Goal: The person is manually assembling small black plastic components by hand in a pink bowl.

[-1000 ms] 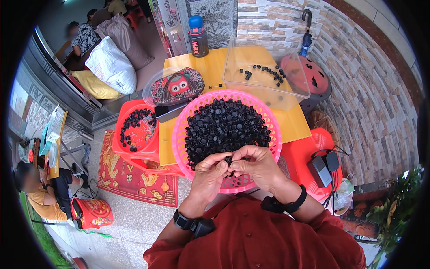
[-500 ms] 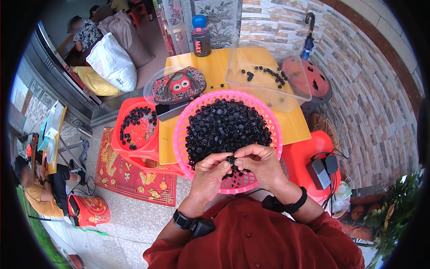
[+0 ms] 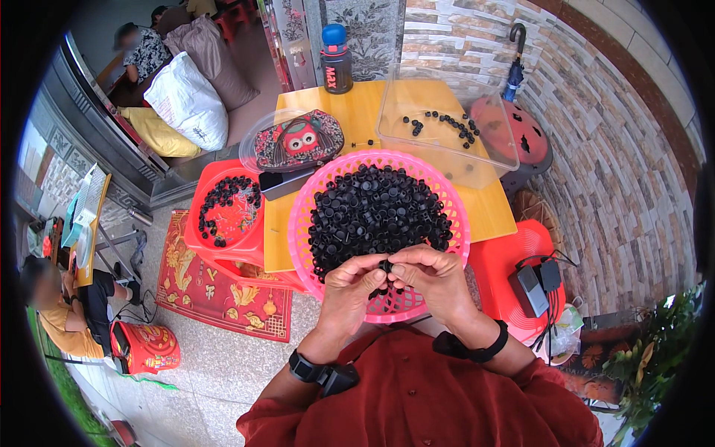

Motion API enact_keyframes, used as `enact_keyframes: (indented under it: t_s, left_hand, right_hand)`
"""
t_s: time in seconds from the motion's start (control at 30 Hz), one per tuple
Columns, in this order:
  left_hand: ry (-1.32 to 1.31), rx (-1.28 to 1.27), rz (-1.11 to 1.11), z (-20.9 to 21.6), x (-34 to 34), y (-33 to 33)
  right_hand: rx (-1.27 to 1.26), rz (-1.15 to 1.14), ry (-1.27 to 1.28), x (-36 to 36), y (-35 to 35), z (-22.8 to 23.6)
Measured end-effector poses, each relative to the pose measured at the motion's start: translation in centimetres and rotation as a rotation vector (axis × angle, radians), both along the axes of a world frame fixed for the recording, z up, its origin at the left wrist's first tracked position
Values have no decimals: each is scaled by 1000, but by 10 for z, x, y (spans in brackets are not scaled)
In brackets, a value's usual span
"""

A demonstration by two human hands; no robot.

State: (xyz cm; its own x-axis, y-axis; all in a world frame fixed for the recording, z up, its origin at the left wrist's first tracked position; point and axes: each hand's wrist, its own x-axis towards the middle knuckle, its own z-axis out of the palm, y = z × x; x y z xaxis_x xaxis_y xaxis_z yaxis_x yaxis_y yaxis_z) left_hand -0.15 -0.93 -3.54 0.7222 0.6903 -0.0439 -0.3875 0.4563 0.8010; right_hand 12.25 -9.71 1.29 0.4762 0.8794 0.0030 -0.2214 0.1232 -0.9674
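My left hand and my right hand meet over the near edge of a pink perforated basket. Between their fingertips they pinch one small black plastic cap, both hands closed on it. Fingers cover most of that cap, so its details are hidden. A large heap of similar black caps fills the basket just beyond my hands.
Under the basket stands a yellow table. It bears a clear plastic tub with several black pieces, an owl-patterned pouch and a bottle. Red stools flank it. Another person sits at far left.
My hands stay at almost the same spot, with the fingers shifting slightly around the cap. The person at far left has moved a little.
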Motion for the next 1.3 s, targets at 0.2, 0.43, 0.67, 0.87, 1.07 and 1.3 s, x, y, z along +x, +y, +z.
enact_keyframes:
  t_s: [0.2,0.43,0.67,0.87,1.07,1.3]
  left_hand:
    - [16,70,26,3,0,-2]
    - [41,91,14,8,0,-3]
    - [13,98,-1,7,0,-3]
    - [34,145,-21,6,-2,-2]
    - [17,111,-36,6,-3,-1]
    - [-9,96,-15,5,-4,-4]
  right_hand:
    - [-44,65,184,8,-1,-6]
    - [-122,129,250,18,-1,-11]
    - [-137,154,185,21,1,-7]
    - [-133,196,185,25,1,-6]
    - [-126,215,233,25,1,-8]
    - [-26,247,499,15,-1,-14]
